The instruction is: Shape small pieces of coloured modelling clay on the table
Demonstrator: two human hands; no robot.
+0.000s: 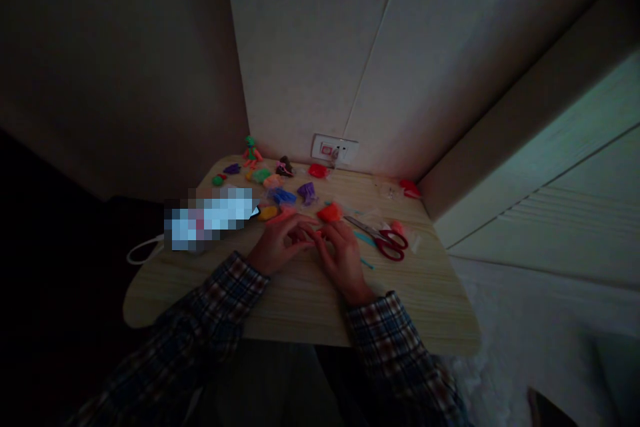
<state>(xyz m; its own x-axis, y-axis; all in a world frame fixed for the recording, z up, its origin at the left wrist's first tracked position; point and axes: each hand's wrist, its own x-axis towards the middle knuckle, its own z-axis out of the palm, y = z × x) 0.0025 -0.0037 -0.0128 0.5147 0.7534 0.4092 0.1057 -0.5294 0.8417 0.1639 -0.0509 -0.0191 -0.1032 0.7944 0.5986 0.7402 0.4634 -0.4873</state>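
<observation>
My left hand point(281, 244) and my right hand point(344, 257) meet at the fingertips over the middle of the wooden table point(295, 317). Both are closed in a pinch around a small orange piece of modelling clay point(319, 233), mostly hidden by the fingers. Just beyond the right fingers lies a bag of orange-red clay point(330, 213). Red-handled scissors point(391, 245) rest to the right of that hand, blades pointing left, near thin blue strips point(367, 263). Pink clay point(286, 214) and yellow clay point(268, 213) sit behind my left hand.
At the back stands a small green and pink clay figure point(251, 153). Blue point(283, 196), purple point(307, 193) and red point(319, 171) clay packs lie nearby. A blurred-out lit device point(210, 219) with a white cable point(143, 250) is left. The wall carries a socket point(335, 149).
</observation>
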